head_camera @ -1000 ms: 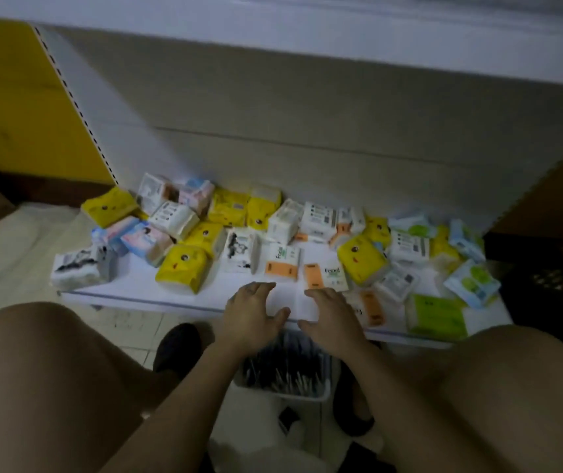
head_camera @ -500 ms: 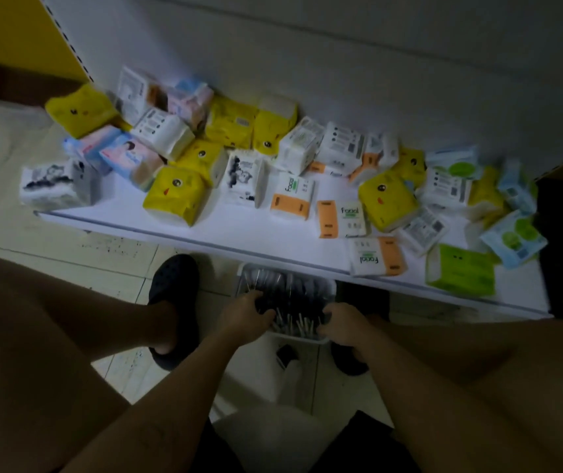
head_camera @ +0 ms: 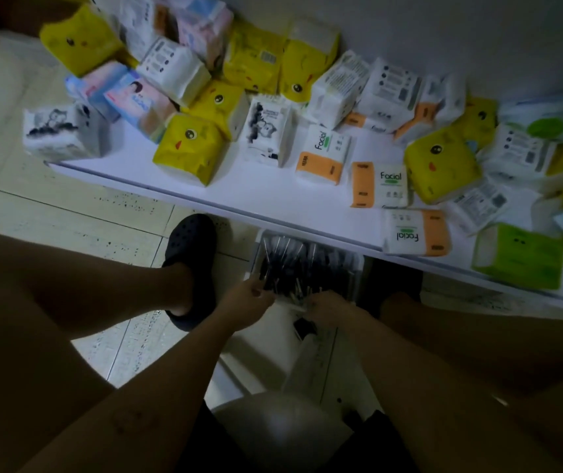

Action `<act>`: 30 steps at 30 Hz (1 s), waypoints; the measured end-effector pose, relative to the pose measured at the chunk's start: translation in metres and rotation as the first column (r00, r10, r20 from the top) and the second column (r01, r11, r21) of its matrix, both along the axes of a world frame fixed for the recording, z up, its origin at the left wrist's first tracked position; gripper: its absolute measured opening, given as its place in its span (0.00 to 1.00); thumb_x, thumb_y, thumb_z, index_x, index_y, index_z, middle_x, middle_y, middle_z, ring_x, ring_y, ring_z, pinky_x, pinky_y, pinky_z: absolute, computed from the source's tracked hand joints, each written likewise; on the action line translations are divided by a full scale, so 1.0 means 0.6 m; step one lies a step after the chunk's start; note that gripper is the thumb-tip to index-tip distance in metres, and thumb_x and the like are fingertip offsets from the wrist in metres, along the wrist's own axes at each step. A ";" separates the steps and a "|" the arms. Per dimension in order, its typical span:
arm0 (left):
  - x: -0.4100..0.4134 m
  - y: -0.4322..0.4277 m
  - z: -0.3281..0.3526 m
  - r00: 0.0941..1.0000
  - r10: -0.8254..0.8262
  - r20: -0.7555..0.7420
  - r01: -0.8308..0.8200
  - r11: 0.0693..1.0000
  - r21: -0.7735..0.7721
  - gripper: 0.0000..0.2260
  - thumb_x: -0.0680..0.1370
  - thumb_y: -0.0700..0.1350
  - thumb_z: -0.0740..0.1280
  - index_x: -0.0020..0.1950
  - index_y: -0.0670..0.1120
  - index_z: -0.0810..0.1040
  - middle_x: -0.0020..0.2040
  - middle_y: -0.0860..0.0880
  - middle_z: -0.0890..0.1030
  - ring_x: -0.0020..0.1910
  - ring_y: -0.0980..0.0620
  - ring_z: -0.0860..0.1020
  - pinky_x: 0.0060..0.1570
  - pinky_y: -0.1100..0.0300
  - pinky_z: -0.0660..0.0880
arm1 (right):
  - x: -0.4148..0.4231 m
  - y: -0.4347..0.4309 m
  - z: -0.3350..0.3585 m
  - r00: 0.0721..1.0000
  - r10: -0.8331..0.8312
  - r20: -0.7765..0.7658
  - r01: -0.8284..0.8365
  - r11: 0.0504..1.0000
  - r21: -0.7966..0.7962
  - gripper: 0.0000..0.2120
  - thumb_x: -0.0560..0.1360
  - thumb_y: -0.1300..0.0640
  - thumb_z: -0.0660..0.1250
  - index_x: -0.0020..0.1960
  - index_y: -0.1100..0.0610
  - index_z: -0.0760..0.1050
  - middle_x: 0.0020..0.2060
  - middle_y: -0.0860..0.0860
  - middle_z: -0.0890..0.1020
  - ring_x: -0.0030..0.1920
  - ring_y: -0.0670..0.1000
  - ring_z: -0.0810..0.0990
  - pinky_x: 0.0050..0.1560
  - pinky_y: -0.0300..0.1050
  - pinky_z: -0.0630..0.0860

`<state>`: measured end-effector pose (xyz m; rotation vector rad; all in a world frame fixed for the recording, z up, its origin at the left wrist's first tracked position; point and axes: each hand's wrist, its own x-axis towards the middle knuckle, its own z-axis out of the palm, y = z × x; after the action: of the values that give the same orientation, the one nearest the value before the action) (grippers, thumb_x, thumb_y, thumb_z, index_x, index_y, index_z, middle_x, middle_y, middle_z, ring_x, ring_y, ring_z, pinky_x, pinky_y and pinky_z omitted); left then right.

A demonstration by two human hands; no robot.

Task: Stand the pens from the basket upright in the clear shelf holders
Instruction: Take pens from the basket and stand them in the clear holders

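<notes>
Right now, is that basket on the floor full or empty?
Well filled: the basket holds a dense heap of dark pens lying down, none upright.

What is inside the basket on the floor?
Many dark pens lie piled in the basket. The left hand and right hand cover its near edge; the shelf hides its far end.

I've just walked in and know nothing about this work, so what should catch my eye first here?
The bright yellow tissue packs with little duck faces stand out, scattered among white and orange ones across the white shelf. Below its front edge, a basket full of dark pens sits on the floor, with the left hand and right hand at its near side.
</notes>
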<state>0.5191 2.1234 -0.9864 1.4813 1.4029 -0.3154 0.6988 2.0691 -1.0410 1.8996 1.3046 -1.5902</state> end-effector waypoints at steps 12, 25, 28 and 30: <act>0.051 0.001 -0.054 0.998 -0.059 0.019 0.060 0.997 -0.055 0.11 0.79 0.47 0.64 0.54 0.41 0.79 0.44 0.46 0.78 0.44 0.49 0.75 0.44 0.60 0.72 | 0.019 -0.011 0.018 0.937 -0.311 0.158 0.268 0.932 0.244 0.11 0.74 0.58 0.65 0.35 0.60 0.76 0.29 0.53 0.74 0.32 0.52 0.75 0.35 0.42 0.73; 0.056 0.031 -0.115 1.000 -0.002 -0.017 -0.001 0.984 -0.180 0.16 0.80 0.44 0.63 0.66 0.39 0.73 0.58 0.40 0.75 0.56 0.43 0.74 0.55 0.55 0.73 | 0.010 -0.017 0.114 0.708 -0.705 0.035 0.558 0.589 0.584 0.03 0.76 0.57 0.67 0.45 0.54 0.73 0.38 0.51 0.79 0.40 0.52 0.80 0.43 0.51 0.80; 0.061 0.031 -0.134 0.998 0.019 -0.059 -0.029 0.986 -0.167 0.16 0.79 0.44 0.63 0.65 0.39 0.75 0.61 0.38 0.76 0.61 0.39 0.74 0.63 0.50 0.72 | 0.012 -0.017 0.101 0.636 -0.770 -0.053 0.695 0.542 0.472 0.09 0.78 0.55 0.66 0.56 0.57 0.73 0.44 0.51 0.79 0.47 0.52 0.79 0.50 0.48 0.78; 0.067 0.030 -0.139 0.997 0.026 -0.074 -0.037 0.987 -0.157 0.15 0.78 0.45 0.63 0.60 0.38 0.77 0.57 0.37 0.78 0.60 0.39 0.74 0.63 0.49 0.72 | 0.013 -0.023 0.080 0.594 -0.799 -0.091 0.769 0.531 0.356 0.13 0.80 0.55 0.64 0.60 0.61 0.74 0.48 0.55 0.80 0.50 0.57 0.79 0.53 0.52 0.78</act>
<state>0.5596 2.1417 -1.0701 1.3284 1.4230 -0.4537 0.7067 2.0555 -0.9931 3.0678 0.7135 -1.6493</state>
